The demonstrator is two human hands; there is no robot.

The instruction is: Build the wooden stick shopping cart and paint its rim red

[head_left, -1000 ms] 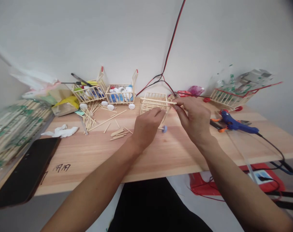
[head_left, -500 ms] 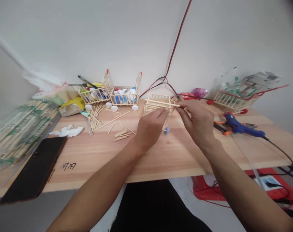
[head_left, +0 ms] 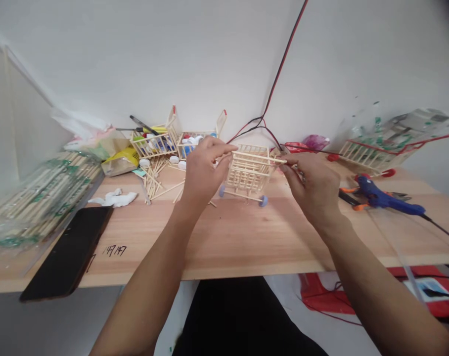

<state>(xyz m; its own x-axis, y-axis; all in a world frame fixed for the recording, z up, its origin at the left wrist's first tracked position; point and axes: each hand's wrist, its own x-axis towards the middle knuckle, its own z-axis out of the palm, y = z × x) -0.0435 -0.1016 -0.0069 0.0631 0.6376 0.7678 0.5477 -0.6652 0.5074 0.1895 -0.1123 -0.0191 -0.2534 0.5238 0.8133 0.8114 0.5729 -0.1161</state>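
Observation:
A small cart made of wooden sticks (head_left: 248, 170) with pale blue wheels stands on the wooden table (head_left: 239, 232). My left hand (head_left: 202, 170) is at the cart's left end, fingers curled and pinching its top rail. My right hand (head_left: 313, 185) pinches the end of a thin stick (head_left: 263, 158) lying along the cart's top at the right side. Both hands sit a little above the tabletop.
Two finished stick carts holding bottle caps (head_left: 180, 141) and loose sticks (head_left: 154, 180) lie at the back left. A blue glue gun (head_left: 382, 198) lies at the right. A black phone (head_left: 67, 257) and bagged sticks (head_left: 35, 202) are at the left. Red and black wires (head_left: 272, 94) hang down the wall.
My left hand has moved from in front of the cart up to its left end. The cart now shows in full with its blue wheels. The camera has shifted slightly.

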